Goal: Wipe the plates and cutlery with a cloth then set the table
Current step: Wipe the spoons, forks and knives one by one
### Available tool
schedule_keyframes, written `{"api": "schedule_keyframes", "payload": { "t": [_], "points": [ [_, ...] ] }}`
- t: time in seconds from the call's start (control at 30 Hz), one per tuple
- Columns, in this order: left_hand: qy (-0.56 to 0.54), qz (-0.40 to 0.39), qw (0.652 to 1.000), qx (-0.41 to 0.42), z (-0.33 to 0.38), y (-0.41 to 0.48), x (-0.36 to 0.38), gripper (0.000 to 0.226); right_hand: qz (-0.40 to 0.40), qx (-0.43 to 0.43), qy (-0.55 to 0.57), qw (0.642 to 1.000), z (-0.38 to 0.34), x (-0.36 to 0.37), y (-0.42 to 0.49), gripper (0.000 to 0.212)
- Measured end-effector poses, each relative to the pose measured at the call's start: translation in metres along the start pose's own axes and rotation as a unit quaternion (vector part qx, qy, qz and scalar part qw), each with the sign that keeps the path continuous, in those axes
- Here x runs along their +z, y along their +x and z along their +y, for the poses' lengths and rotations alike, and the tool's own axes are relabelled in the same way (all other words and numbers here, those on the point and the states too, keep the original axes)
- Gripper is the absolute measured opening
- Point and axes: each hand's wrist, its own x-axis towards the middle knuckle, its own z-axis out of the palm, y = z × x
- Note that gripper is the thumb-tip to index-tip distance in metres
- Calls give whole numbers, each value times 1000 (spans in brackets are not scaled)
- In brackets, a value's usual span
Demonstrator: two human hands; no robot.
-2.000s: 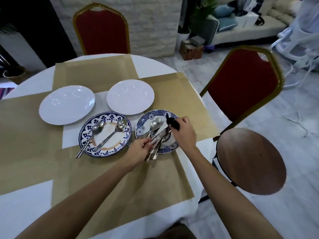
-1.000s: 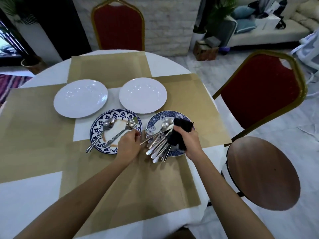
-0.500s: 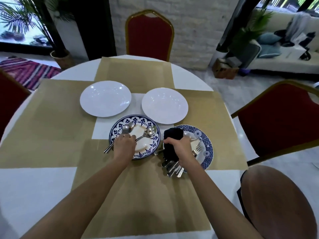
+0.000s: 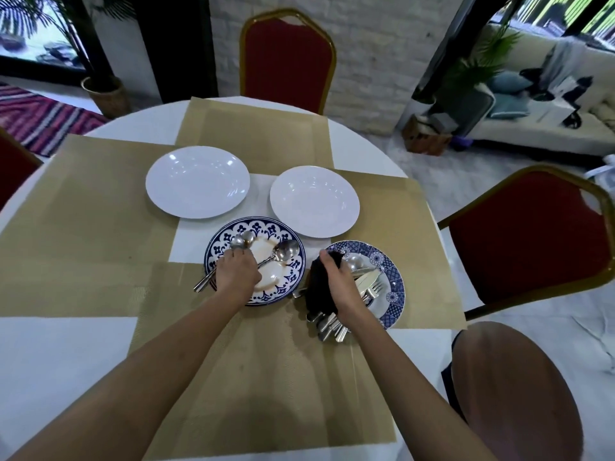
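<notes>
Two white plates lie side by side, one on the left (image 4: pixel 198 181) and one on the right (image 4: pixel 314 201). Nearer me, a blue floral plate (image 4: pixel 266 226) with brown smears carries two spoons (image 4: pixel 286 251). My left hand (image 4: pixel 238 274) rests on this plate, its fingers curled over the spoon handles. To the right, a smaller blue patterned plate (image 4: pixel 391 277) holds a bundle of cutlery (image 4: pixel 367 284) whose handles stick out over its near edge. My right hand (image 4: pixel 341 287) grips a black cloth (image 4: pixel 317 289) against that bundle.
The round white table (image 4: pixel 50 361) is covered with tan placemats (image 4: pixel 266 377). Red chairs with gold frames stand at the far side (image 4: pixel 286 61), the right (image 4: pixel 525 241) and the left edge (image 4: pixel 13 168). A round wooden stool (image 4: pixel 512 394) stands close at the right.
My right hand took up the black cloth and brought it onto the cutlery bundle. My left hand left that bundle and went to the spoons on the floral plate.
</notes>
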Motion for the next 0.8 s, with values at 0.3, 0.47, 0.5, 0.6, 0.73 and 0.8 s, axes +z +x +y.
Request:
{"api": "schedule_keyframes", "payload": {
  "t": [0.3,0.47,0.5,0.6,0.73,0.8],
  "points": [
    [-65,21,998,11,-2,-12,-12,32,-45,48,67,996,-19,-9,-10,35],
    [-399,-30,916,18,-1,-33,-29,29,-39,-20,68,997,-29,-15,-14,28],
    [-448,-55,892,8,0,-39,-32,27,-23,-41,45,998,-31,-15,-14,31],
    [-540,-98,835,-36,9,-54,-41,24,51,-126,-72,988,-36,-11,-12,33],
    [-594,-120,795,-34,19,-74,-55,28,92,-300,-233,921,-43,0,-14,35],
    [-598,-115,793,-17,23,-83,-61,29,86,-369,-305,873,-42,10,-14,35]
  ]
}}
